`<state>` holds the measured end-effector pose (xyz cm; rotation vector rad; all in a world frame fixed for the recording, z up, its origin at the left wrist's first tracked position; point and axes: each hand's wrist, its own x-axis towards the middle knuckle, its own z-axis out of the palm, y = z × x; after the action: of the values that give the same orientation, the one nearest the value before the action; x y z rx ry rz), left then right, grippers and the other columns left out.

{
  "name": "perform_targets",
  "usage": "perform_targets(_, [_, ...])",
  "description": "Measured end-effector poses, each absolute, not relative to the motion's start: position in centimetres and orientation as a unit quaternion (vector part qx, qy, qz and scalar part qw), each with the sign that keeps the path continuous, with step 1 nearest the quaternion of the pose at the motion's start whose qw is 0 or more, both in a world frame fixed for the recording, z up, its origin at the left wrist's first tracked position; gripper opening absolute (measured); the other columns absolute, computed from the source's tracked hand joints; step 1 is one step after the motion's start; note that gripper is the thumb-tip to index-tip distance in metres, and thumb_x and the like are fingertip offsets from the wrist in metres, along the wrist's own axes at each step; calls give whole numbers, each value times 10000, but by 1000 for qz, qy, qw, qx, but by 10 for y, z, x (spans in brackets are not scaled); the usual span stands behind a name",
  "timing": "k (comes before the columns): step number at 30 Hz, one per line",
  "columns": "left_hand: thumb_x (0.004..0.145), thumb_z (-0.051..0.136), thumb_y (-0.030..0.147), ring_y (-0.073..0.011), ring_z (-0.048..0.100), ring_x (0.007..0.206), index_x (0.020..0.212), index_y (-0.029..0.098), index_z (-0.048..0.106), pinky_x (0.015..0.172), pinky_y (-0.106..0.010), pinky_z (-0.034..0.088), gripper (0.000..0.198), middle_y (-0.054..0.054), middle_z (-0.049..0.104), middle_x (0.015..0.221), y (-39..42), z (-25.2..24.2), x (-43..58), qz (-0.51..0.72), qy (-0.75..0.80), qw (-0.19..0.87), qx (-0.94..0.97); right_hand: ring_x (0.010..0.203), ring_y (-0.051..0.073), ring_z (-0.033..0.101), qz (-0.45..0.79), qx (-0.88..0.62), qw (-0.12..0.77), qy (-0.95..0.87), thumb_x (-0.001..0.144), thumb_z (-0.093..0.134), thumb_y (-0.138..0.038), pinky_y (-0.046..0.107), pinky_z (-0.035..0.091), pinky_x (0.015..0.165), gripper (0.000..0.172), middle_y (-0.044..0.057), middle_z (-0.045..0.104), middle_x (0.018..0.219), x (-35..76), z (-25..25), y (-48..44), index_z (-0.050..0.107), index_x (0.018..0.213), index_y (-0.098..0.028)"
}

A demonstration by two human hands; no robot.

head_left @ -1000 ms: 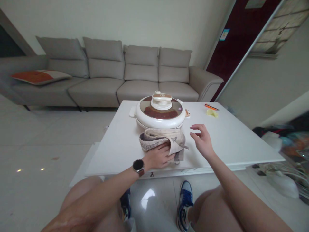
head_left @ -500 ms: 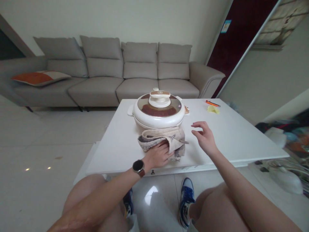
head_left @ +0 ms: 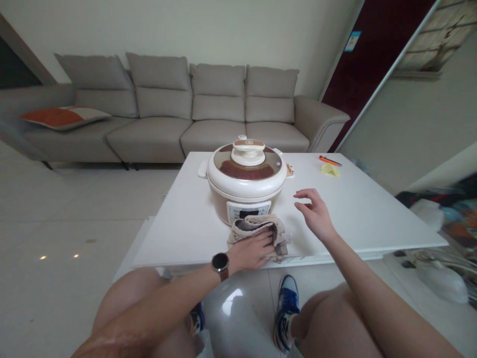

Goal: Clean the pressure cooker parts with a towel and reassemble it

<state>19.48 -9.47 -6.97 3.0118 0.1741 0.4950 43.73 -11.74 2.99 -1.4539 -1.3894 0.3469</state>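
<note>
A folded beige and grey cloth (head_left: 257, 224) is gripped by my left hand (head_left: 251, 251) at the front edge of the white table (head_left: 179, 223). Right behind it stands a white electric cooker (head_left: 219, 201) with a glass lid and a knob; its front control panel (head_left: 233, 211) shows above the cloth, which covers the lower part. My right hand (head_left: 315, 214) hovers over the table to the right of the cooker, fingers curved and apart, holding nothing.
Toward the table's back right lie an orange cutter-like tool (head_left: 330, 160) and a crumpled yellow piece (head_left: 331, 170). A small brown item (head_left: 289, 170) pokes out behind the cooker. A grey sofa (head_left: 216, 134) stands beyond, and clutter (head_left: 439, 273) sits on the floor at right.
My left hand has drawn the cloth down and toward me, slightly right, uncovering the cooker's control panel. My right hand has stayed nearly in place.
</note>
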Motion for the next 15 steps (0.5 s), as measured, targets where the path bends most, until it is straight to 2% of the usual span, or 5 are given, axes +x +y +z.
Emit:
perform_targets(5, [958, 567, 292, -257, 584, 1299, 1092, 173, 673, 1269, -446, 297, 208, -125, 713, 1212, -105, -53, 198, 152, 87, 161, 971, 1069, 259, 606, 154, -608, 521, -579, 790, 669, -315, 376, 543, 747, 152, 62, 623, 1102, 437, 30, -116, 705, 927, -258])
perform_targets(7, [957, 564, 256, -237, 635, 1214, 1086, 183, 677, 1285, -441, 251, 186, -98, 728, 1166, -109, -44, 199, 142, 97, 239, 956, 1069, 259, 606, 157, -609, 521, -577, 790, 666, -314, 377, 539, 749, 152, 62, 621, 1101, 436, 31, -116, 705, 926, -258])
perform_targets(9, [964, 552, 268, -237, 643, 1209, 1116, 193, 686, 1285, -465, 239, 216, -88, 735, 1197, -113, -35, 201, 151, 121, 352, 916, 1074, 260, 605, 158, -610, 521, -576, 788, 665, -312, 378, 535, 753, 155, 61, 617, 1101, 435, 31, -116, 702, 928, -256])
perform_targets(12, [961, 535, 375, -269, 634, 1257, 1157, 191, 703, 1215, -491, 369, 317, -95, 735, 1273, -113, -25, 204, 188, 184, 586, 766, 1073, 260, 602, 152, -612, 524, -572, 789, 666, -313, 376, 530, 755, 158, 62, 617, 1103, 436, 33, -117, 700, 931, -252])
perform_targets(15, [923, 519, 478, -302, 693, 1183, 1143, 142, 718, 1139, -504, 461, 448, -138, 764, 1208, -107, -17, 204, 209, 239, 778, 542, 1058, 256, 607, 130, -617, 543, -555, 798, 661, -312, 379, 524, 767, 149, 57, 632, 1074, 441, 35, -117, 693, 928, -248])
